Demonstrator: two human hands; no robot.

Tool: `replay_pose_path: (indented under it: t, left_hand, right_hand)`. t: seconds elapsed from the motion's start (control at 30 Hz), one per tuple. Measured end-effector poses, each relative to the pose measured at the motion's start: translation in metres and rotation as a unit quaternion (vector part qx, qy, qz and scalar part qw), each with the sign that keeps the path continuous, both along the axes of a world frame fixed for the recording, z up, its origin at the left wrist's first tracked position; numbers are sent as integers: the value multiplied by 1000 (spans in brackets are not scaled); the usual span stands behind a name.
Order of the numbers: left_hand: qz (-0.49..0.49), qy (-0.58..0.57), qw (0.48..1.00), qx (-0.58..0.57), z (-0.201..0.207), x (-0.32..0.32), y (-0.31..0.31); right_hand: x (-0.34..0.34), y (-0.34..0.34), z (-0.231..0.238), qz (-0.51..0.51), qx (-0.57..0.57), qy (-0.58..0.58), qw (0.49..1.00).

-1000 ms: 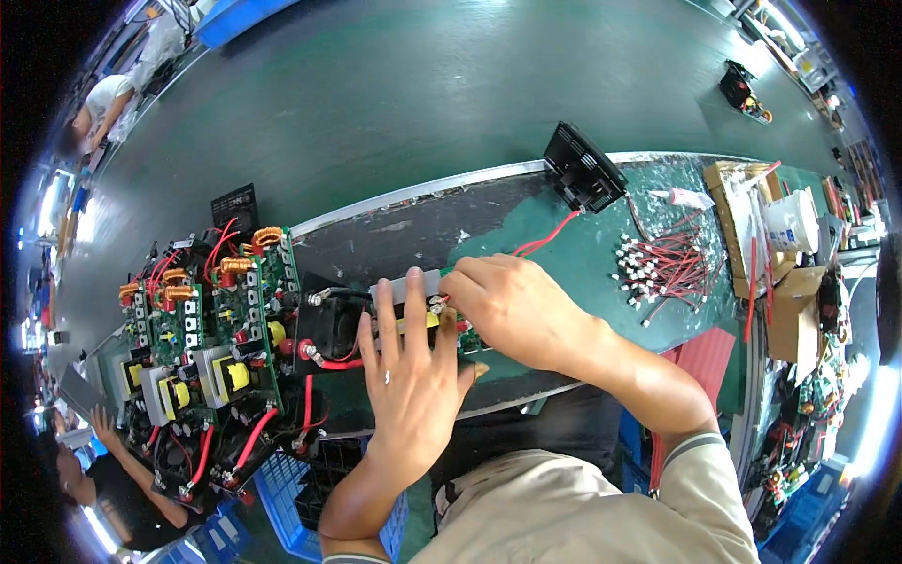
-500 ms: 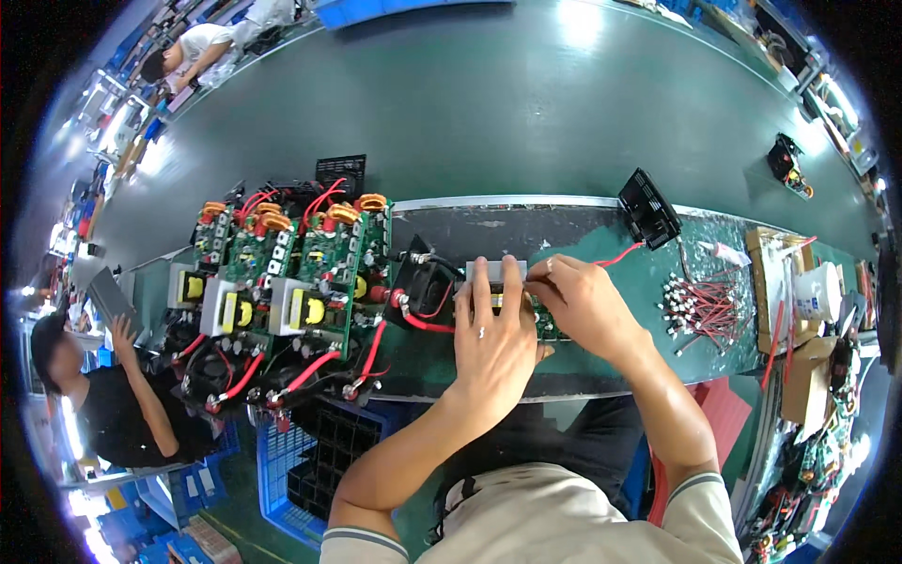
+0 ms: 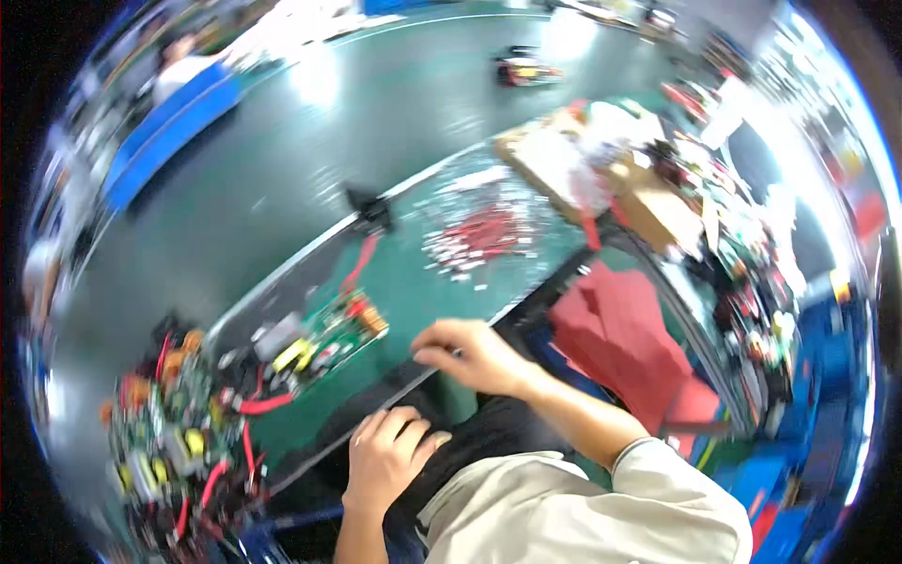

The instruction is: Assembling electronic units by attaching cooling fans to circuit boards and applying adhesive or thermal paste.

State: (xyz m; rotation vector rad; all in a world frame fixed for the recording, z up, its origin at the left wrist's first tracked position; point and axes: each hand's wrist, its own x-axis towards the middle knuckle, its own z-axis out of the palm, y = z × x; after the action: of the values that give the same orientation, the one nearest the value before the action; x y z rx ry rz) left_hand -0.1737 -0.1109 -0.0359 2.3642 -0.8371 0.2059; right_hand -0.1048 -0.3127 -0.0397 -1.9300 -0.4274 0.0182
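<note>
My right hand (image 3: pixel 477 358) hovers over the near edge of the bench, loosely bent, with a small gap between thumb and fingers and nothing visible in it. Lower and to the left, my left hand (image 3: pixel 387 458) rests by my lap, its bent fingers apart and empty. A green circuit board (image 3: pixel 331 344) with a yellow transformer (image 3: pixel 295 355) and copper coils lies on the bench, apart from both hands. Thick red wires run from it, one toward a black end panel (image 3: pixel 366 207) at the bench's far edge. The picture is blurred by motion.
Several assembled circuit boards (image 3: pixel 169 442) crowd the left end of the bench. Beyond my right hand lies a pile of short red-and-white wires (image 3: pixel 484 233). A tray (image 3: pixel 540 164) and cardboard box (image 3: pixel 658 205) stand farther right, near red sheets (image 3: pixel 625 338). Another unit (image 3: pixel 526 70) sits across the green surface.
Both hands have left the circuit board and drawn back toward the bench's near edge and my lap. My view has swung to the right.
</note>
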Motion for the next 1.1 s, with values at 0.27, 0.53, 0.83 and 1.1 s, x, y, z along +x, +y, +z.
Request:
replay_pose_path:
  t: [0.27,0.53,0.83,1.1]
  left_hand:
    - [-264,36,964,21,-14,17,-129]
    - [-445,-14,894,45,-5,20,-265]
    - [-508,-88,850,110,6,39,-413]
    - [-573,-181,794,88,-15,53,-521]
  right_hand:
    - [-124,-139,-37,-278,69,87,954]
    - [-200,-315,-51,-613,47,-35,788]
    - [-118,-449,-59,-582,-437,-47,684]
    - [-142,-458,-16,-523,108,73,842]
